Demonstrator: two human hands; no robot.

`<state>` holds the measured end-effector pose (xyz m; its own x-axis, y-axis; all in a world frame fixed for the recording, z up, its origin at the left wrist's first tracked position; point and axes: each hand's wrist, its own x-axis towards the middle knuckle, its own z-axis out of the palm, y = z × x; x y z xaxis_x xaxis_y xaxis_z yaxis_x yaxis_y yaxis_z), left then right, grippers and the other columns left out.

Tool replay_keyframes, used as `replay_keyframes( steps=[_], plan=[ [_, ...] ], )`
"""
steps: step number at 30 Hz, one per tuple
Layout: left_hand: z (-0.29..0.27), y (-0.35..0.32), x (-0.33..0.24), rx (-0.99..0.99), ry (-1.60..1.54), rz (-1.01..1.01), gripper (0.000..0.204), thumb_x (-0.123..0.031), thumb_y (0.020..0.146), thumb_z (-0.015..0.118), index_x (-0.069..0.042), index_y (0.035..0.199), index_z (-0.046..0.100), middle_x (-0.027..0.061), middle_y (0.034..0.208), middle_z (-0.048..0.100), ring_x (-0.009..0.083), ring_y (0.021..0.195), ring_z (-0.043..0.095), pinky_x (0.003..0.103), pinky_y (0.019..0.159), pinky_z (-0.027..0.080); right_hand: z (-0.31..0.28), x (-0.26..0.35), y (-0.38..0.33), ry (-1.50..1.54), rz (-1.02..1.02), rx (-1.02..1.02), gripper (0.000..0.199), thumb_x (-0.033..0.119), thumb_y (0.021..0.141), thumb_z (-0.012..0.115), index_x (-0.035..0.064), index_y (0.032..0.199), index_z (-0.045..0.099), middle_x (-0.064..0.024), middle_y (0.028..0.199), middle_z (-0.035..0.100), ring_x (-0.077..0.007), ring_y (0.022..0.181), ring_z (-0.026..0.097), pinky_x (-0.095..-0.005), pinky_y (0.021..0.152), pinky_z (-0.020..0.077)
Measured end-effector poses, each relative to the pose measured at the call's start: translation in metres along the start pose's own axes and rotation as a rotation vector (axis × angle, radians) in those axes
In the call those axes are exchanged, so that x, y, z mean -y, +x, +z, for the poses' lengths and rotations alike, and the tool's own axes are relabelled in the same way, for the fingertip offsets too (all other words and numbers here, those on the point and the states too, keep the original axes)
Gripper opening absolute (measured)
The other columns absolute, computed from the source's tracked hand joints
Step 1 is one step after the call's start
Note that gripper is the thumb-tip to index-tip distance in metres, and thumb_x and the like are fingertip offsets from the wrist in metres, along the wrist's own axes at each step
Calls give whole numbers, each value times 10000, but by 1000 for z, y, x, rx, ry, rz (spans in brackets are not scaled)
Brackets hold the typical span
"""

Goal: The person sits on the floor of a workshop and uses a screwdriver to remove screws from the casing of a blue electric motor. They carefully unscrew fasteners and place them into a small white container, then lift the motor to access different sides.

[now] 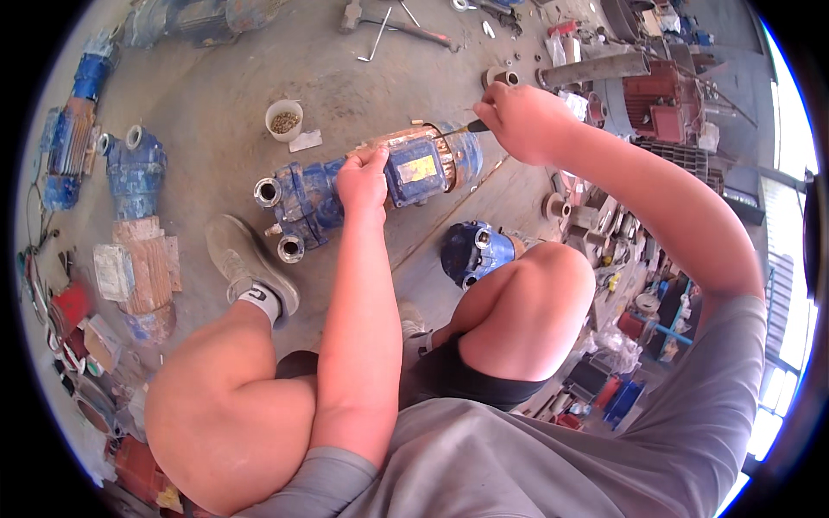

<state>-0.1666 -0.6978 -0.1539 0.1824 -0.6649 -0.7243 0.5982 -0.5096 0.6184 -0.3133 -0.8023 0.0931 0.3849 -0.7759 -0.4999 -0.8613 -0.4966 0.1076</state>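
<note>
A blue electric motor with a pump end lies on the floor before me, its finned body rusty. My left hand rests on its middle, fingers closed beside the blue terminal box; what they pinch, if anything, is hidden. My right hand is closed around a screwdriver with a dark handle. Its thin shaft slants down to the motor's right end, near the rim of the blue end cover. A dark loop, perhaps a ring or cord, shows at that same rim.
A white tub of small brass-coloured pieces stands behind the motor, near a white scrap. Another blue pump sits by my right knee. More pumps line the left. A hammer lies far off; metal parts clutter the right.
</note>
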Motion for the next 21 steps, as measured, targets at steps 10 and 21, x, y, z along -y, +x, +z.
replay_keyframes(
  steps=[10,21],
  plan=[
    [-2,1,-6,-33,-34,-69,215,-192,903,802,10,923,730,73,934,740,136,834,654,316,785,526,-13,15,-8,-100,31,97,346,360,1055,545,18,1109,531,-184,768,686,-436,773,692,-531,714,536],
    [-4,-2,-14,8,-12,-126,351,-285,872,821,3,1020,688,23,865,651,119,667,558,308,535,410,5,11,-9,52,31,123,358,390,1003,615,44,1092,603,-182,859,702,-401,854,703,-515,756,541]
  ],
)
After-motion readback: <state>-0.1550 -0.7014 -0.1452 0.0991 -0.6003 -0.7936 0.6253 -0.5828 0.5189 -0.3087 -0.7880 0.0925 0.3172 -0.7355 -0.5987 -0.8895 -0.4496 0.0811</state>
